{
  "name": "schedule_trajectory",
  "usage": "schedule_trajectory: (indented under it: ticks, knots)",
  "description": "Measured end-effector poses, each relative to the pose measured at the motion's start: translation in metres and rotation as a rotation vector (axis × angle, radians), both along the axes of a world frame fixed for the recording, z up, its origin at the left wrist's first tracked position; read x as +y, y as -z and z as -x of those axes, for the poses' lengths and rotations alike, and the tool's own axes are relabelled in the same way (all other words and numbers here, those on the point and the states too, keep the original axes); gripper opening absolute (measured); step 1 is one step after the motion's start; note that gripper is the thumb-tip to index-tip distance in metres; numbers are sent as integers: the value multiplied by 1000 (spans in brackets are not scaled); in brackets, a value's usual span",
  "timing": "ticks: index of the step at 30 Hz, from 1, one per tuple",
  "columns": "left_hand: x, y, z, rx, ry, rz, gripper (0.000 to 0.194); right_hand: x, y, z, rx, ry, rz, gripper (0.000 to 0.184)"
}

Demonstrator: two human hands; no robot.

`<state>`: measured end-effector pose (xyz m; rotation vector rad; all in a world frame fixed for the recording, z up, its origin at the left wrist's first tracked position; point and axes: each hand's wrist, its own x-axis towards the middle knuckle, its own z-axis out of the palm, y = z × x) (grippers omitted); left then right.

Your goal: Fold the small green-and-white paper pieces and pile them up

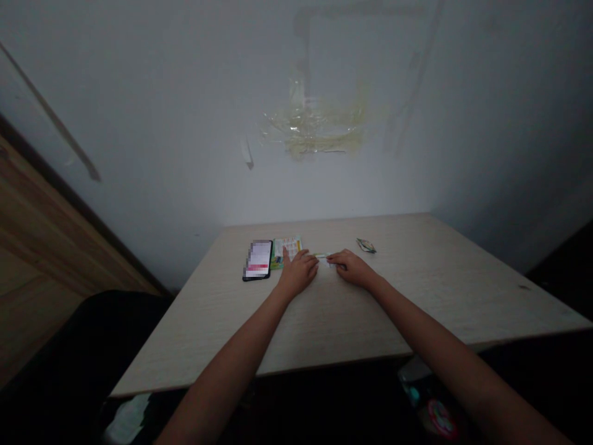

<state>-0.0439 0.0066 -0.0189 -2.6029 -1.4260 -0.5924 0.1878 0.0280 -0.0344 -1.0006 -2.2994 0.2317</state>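
A small, narrow piece of paper [320,255], whitish with green print, lies on the table between my two hands. My left hand [299,269] presses its fingertips on the left end, with its thumb apart near a printed sheet [291,245]. At the right end, my right hand [351,267] has its fingers closed together on the same paper. The fingers cover part of the paper, so its full shape is hidden. A phone [258,259] with a lit screen lies left of my left hand, over the edge of the printed sheet.
A small folded paper piece [365,245] rests beyond my right hand. The pale wooden table [222,321] meets a wall [185,123] carrying peeling clear tape [319,130]. Below the front edge, on the right, is a bag-like item [440,417] with pink and teal colours.
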Motion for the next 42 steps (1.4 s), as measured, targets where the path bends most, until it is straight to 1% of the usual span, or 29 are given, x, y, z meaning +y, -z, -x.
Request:
schedule_trajectory:
  ticks: [4,9,26,42]
  knots:
    - [-1,-2,0,10,16,17,31,1,0,0,5,-3,2,43]
    - [-3,-5,0,38,-2,12,31,1,1,0,-4,-9,-5,43]
    - [-11,-3,-4,55,-46,81,33,0,-2,2,-2,3,-10,44]
    - [-18,-5,-6,74,-4,83,36,0,-2,2,3,-15,-19,43]
